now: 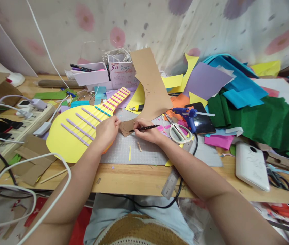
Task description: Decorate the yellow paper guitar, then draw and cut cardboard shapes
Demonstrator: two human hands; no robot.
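My right hand (148, 132) is closed on a dark pencil (146, 128) whose tip touches the lower end of a tall, curved piece of brown cardboard (151, 85). My left hand (108, 130) presses down on the cardboard's lower left corner, fingers curled, and partly overlaps a yellow paper guitar (70, 136) with purple strips for strings. Both rest on a grey cutting mat (139, 154) on the wooden table (134, 178).
White-handled scissors (178, 131), a blue glue gun (189, 115) and a black phone (203, 122) lie right of my hand. A metal ruler (171, 180) overhangs the front edge. Coloured paper and green felt (261, 119) pile at right; a power strip (11, 132) with cables at left.
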